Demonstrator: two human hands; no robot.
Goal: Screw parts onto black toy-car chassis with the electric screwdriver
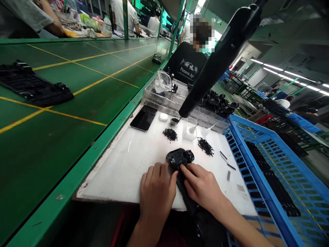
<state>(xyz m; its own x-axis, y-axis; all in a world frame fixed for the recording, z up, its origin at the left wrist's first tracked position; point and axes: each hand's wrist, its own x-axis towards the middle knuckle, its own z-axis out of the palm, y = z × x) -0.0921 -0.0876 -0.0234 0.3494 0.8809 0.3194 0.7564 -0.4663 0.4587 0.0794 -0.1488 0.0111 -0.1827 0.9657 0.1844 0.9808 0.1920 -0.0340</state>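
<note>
A black toy car chassis (180,157) lies on the white work board, its wheeled far end showing and part of its length covered by my hands. My left hand (158,181) grips its left side, thumb against the edge, fingers curled. From the right, my right hand (203,183) holds the chassis with its index fingertip pressed on top near the wheels. Beyond them lie a pile of tiny black screws (170,134) and a pile of longer black pieces (205,146). A black electric screwdriver (218,61) hangs overhead, its tip near a small cup of screws (174,120).
A blue plastic crate (257,171) holding black parts stands at the right. A phone (144,118), a white case (163,117) and tweezers (227,160) lie on the board. Left runs a green conveyor (102,89) carrying another chassis (36,84). A person (187,63) sits ahead.
</note>
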